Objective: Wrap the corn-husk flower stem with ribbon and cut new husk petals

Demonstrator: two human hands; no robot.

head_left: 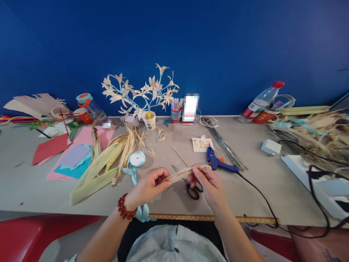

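Observation:
A pale strip of dried husk [178,176] is stretched between my two hands above the table. My left hand [149,185] pinches its left end, with a red bead bracelet on the wrist. My right hand [207,183] grips the other end, fingers folded round it. Black-handled scissors [193,193] lie below the strip, partly hidden by my right hand. Behind them is a thin wooden stick [180,156]. A blue glue gun [222,164] lies right of my right hand. To the left are a light blue ribbon roll [136,159] and a heap of corn husks [109,156].
Husk flowers [147,91] stand in a paper cup [149,120] near the blue wall, beside a lit phone [190,108]. Coloured paper [75,156] lies left. Wires [227,147], a bottle [259,103] and a power strip [313,182] with black cables are right.

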